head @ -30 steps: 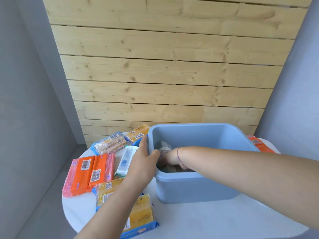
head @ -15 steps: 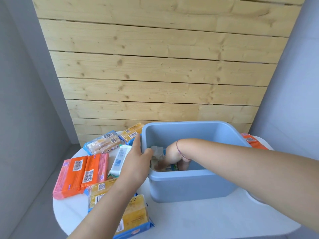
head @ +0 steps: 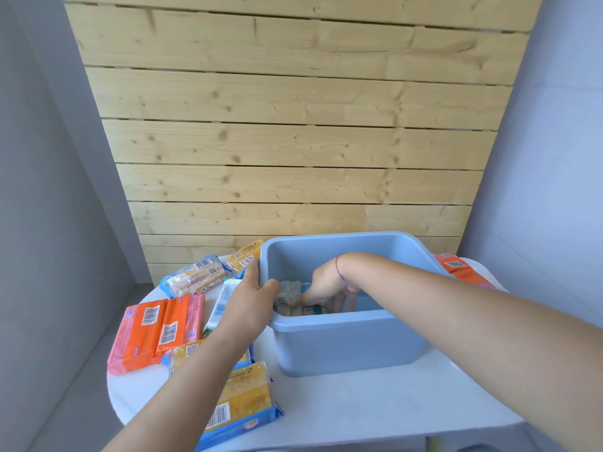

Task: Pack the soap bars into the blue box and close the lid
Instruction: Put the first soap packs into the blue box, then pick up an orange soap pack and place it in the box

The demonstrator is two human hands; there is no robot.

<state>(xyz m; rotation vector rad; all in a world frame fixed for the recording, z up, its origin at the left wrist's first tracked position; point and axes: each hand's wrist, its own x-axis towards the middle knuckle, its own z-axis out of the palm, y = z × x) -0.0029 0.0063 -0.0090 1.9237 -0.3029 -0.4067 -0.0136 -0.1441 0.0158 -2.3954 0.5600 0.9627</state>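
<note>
The blue box [head: 349, 344] stands open on a round white table [head: 375, 409]. My left hand [head: 249, 303] grips the box's left rim, thumb inside. My right hand [head: 329, 290] reaches down inside the box, fingers on a soap bar [head: 311, 309] lying at the bottom; whether it grips the bar is hidden by the front wall. Another wrapped bar [head: 288, 290] sits inside beside my left thumb. Outside, to the left, lie orange packs [head: 156, 331], a white bar [head: 223, 303], yellow packs [head: 241, 399] and beige packs [head: 194, 278]. No lid is in view.
More orange soap packs [head: 460, 269] lie behind the box at the right. A yellow pack [head: 244, 259] sits at the box's far left corner. A wooden plank wall [head: 293, 141] rises just behind the table, with grey walls on both sides.
My right hand has gone deeper and a little to the right inside the box. My left hand keeps hold of the rim. The camera has tilted slightly.
</note>
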